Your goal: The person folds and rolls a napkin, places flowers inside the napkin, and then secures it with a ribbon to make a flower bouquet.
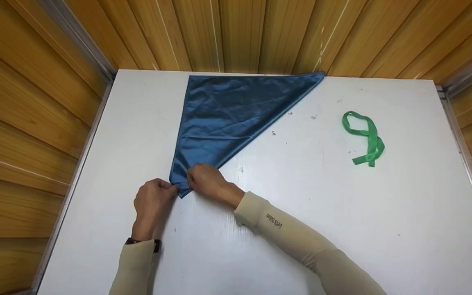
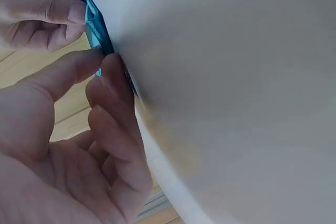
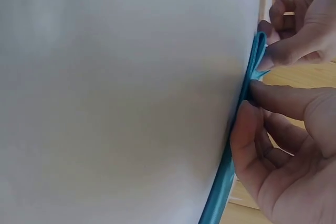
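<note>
A shiny blue cloth [image 1: 219,114], folded into a triangle, lies on the white table with its narrow corner toward the person. My left hand [image 1: 153,200] pinches the cloth's left edge close to that corner between thumb and fingers. On the slanting edge just to the right, my right hand [image 1: 209,180] pinches the fabric between thumb and forefinger. In the right wrist view the cloth [image 3: 223,182] shows a small turned-up fold between the two hands. Seen from the left wrist, the thumb and fingers of the left hand [image 2: 100,129] meet at the cloth's edge.
A green ribbon [image 1: 371,139], looped over itself, lies on the right side of the white table [image 1: 301,213]. Wood-look panels [image 1: 236,32] stand along the table's back and sides. The cloth's far edge runs along the table's back edge.
</note>
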Action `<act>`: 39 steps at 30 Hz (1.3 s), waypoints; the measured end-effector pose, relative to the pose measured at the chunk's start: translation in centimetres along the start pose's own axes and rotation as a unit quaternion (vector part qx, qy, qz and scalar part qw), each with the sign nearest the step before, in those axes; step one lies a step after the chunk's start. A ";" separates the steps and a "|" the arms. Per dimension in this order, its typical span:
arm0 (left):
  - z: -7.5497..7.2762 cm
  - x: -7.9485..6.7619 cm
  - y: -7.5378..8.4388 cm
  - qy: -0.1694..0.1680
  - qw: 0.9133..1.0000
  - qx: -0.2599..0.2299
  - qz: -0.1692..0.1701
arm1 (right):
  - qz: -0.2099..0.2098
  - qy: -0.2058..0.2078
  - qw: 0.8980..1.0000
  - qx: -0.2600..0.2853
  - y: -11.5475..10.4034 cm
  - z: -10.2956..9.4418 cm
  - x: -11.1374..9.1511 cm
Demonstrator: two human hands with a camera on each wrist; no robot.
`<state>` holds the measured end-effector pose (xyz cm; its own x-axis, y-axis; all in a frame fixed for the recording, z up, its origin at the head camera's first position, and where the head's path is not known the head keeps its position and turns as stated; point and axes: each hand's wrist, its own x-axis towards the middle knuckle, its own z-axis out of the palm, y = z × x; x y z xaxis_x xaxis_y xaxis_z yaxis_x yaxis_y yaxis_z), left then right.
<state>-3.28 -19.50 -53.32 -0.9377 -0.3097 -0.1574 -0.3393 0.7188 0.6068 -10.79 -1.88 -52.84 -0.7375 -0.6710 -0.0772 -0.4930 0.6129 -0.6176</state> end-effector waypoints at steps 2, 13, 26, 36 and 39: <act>0.1 0.0 0.1 0.000 1.000 -0.016 -0.006 | -0.005 0.002 1.000 0.006 0.0 0.0 -0.1; 0.3 -0.1 0.7 -0.048 0.962 -0.262 -0.054 | 0.020 -0.029 0.993 0.116 0.5 -0.5 -0.8; 1.3 -0.2 1.2 -0.066 0.965 -0.241 -0.080 | 0.046 -0.001 0.997 0.068 1.1 -0.8 -0.5; 1.6 0.0 2.0 -0.066 0.974 -0.201 -0.080 | 0.043 0.024 0.997 0.052 1.2 -0.6 -0.5; 1.8 0.0 2.2 -0.056 0.971 -0.222 -0.067 | 0.034 0.015 0.998 0.048 1.2 -0.8 -0.5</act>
<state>-4.17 -16.84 -53.40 -0.8978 -0.2946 -0.3275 -0.4171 0.3294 0.8471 -11.40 -0.46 -52.97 -0.7821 -0.6153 -0.0984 -0.3957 0.6124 -0.6844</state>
